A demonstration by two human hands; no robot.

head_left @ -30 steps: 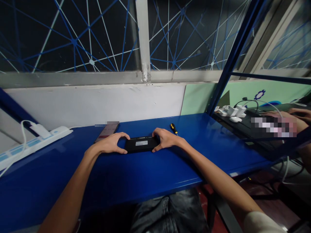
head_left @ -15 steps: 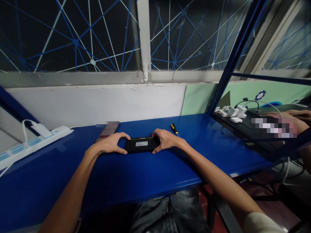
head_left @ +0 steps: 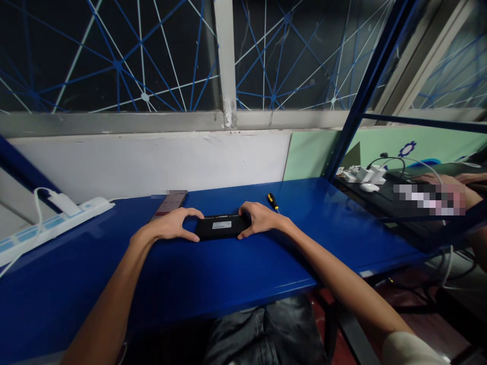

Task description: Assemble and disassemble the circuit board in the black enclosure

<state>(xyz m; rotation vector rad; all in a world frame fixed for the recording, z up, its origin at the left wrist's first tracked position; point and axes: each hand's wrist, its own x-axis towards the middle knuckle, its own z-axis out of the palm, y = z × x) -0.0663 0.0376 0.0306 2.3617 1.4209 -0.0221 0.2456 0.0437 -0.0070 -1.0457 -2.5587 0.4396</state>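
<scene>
A flat black rectangular device (head_left: 205, 230) with a white label lies on the blue table, between my hands. My left hand (head_left: 177, 224) grips its left end, thumb at the near corner and fingers at the far corner. Around the right end curl the fingers and thumb of my right hand (head_left: 258, 219). What kind of device it is, I cannot make out. Just behind my left hand lies a phone (head_left: 171, 204) with its screen lit. A screwdriver (head_left: 272, 201) with a black and yellow handle rests beyond my right hand; its tip is partly hidden.
A white power strip (head_left: 91, 206) with a plugged-in charger (head_left: 66, 203) and cable sits at the left of the blue table (head_left: 228, 274). On the right, past a blue frame post (head_left: 353, 114), another person's hands are over a dark surface with white plugs (head_left: 371, 175).
</scene>
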